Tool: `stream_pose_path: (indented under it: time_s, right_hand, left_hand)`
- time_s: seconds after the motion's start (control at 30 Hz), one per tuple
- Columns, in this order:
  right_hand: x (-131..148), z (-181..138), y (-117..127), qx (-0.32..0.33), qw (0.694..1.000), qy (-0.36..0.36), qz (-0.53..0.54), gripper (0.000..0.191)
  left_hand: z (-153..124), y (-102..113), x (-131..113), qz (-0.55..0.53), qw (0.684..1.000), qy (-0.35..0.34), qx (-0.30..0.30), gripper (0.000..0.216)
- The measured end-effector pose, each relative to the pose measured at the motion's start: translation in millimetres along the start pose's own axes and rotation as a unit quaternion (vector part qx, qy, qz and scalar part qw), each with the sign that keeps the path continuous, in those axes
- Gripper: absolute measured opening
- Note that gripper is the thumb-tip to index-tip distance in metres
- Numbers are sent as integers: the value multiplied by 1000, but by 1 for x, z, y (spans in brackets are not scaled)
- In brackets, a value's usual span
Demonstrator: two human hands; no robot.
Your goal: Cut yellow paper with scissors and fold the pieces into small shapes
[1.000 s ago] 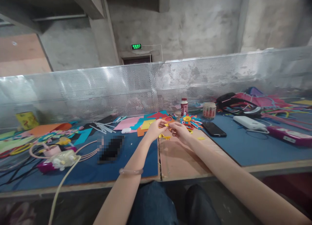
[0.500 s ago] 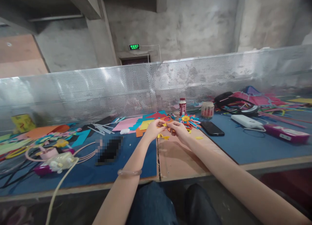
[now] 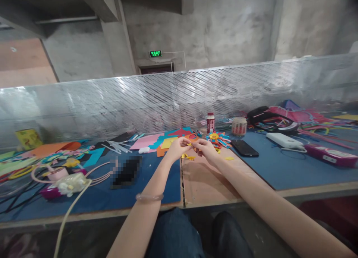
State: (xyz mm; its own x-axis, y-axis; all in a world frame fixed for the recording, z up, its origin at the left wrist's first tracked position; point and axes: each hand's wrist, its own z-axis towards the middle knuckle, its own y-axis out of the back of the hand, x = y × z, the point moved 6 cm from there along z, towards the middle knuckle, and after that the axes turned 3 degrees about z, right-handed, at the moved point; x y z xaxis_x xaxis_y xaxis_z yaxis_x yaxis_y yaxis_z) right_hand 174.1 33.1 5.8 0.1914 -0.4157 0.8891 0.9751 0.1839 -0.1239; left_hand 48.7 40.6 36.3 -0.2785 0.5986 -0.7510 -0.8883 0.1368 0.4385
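Both my hands meet over the middle of the table, far from me. My left hand [image 3: 176,148] and my right hand [image 3: 206,150] pinch a small yellow and orange paper piece [image 3: 192,145] between their fingertips. Yellow paper scraps [image 3: 189,157] lie on the brown board [image 3: 204,179] just below them. A colourful paper flower [image 3: 216,138] sits right behind my right hand. Sheets of pink, yellow and orange paper [image 3: 156,140] lie behind my left hand.
A black phone [image 3: 245,148], a white power bank [image 3: 282,139], a small red-capped bottle [image 3: 210,122] and a tape roll [image 3: 239,126] stand to the right. A glue gun with its cord [image 3: 67,183] and craft scraps clutter the left. A perforated metal screen [image 3: 179,97] backs the table.
The hands stay together on the paper piece, with only small finger shifts. The view swayed slightly.
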Motion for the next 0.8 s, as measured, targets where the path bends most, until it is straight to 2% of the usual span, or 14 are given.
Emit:
stream_pose_path:
  time_s: [0.1, 0.3, 0.8]
  right_hand:
    - [-1, 1, 0, 9, 1000, -4, -2, 28]
    - [-5, 2, 0, 22, 1000, -10, 0, 28]
    - [-3, -1, -2, 21, 999, -31, 10, 17]
  left_hand:
    - [-1, 1, 2, -16, 1000, 16, 4, 23]
    - [-4, 2, 5, -30, 999, 26, 6, 42]
    - [-4, 0, 6, -18, 999, 39, 24, 42]
